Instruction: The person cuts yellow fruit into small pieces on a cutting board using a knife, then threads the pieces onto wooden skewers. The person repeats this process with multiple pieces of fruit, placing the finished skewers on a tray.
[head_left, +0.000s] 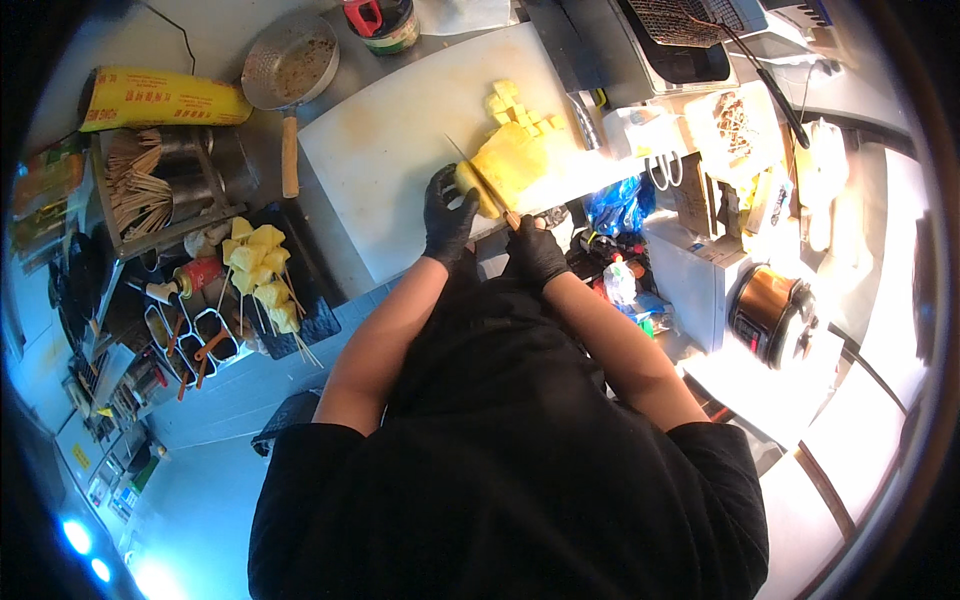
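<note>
My left hand (450, 210), in a black glove, holds a long slice of yellow food (475, 189) that looks like pineapple, at the near edge of a white cutting board (375, 142). In my right hand (536, 249), also black-gloved, is the wooden handle of a knife (489, 189). Its blade stands between that slice and a larger yellow block (514, 161). Small yellow cubes (517, 112) lie just beyond the block. Glare washes out the board's right side.
Skewered yellow chunks (259, 259) rest on a dark slab (319, 319) at left. Beyond them are a rack of wooden sticks (139, 187), a pan (291, 64) and a yellow roll (165, 97). A second knife (585, 120) lies beside the board's right edge.
</note>
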